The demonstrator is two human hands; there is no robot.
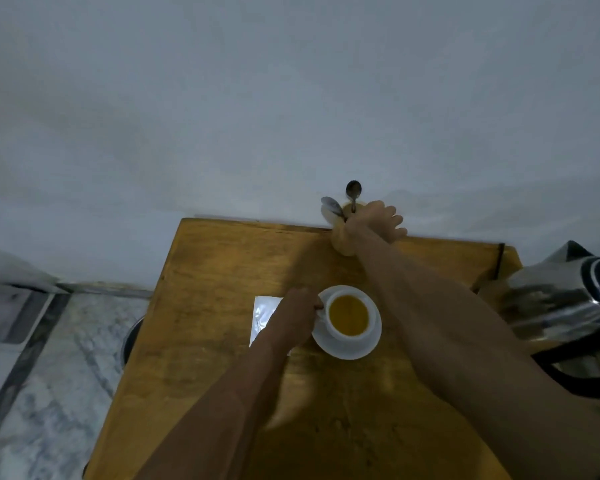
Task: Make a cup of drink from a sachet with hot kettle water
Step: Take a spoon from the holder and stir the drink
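Note:
A white cup [369, 315] of orange-yellow drink stands on a white saucer [347, 351] in the middle of the wooden table [205, 341]. My left hand [293, 317] pinches the cup's handle on its left side. A silver sachet [262, 315] lies flat beside the saucer, partly under that hand. At the table's far edge a pale wooden holder [340, 240] carries two spoons. My right hand [374, 221] reaches over it, thumb and forefinger closed on the handle of the upright spoon [353, 190]. The other spoon [330, 205] leans left.
A steel kettle [561, 299] with a black handle stands at the table's right edge, close to my right forearm. A plain wall rises right behind the table. Marble floor [59, 358] lies to the left, with a dark round object [130, 341] at the table's left edge.

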